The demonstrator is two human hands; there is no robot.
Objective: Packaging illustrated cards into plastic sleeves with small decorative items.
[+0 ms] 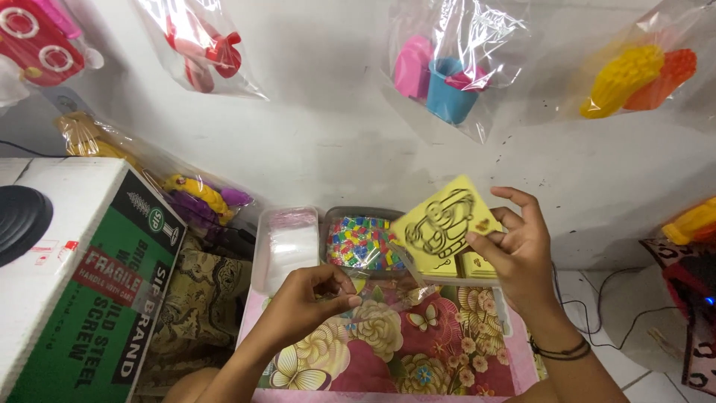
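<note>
My right hand [516, 254] holds up a yellow card [440, 224] with a black line drawing, pinched at its right edge. My left hand [309, 298] pinches the edge of a clear plastic sleeve [388, 295] that stretches toward the card's lower corner. Both hands hover over a pink floral tray [447, 351]. Behind them sit a stack of clear plastic bags [287, 242] and a tray of small multicoloured pieces [358, 242]. More yellow cards [477, 265] lie under my right hand.
A green and white cardboard box [89, 298] stands at the left with a black round object [21, 220] on it. Bagged plastic toys [451, 71] hang on the white wall. Cables [604, 298] run along the floor at the right.
</note>
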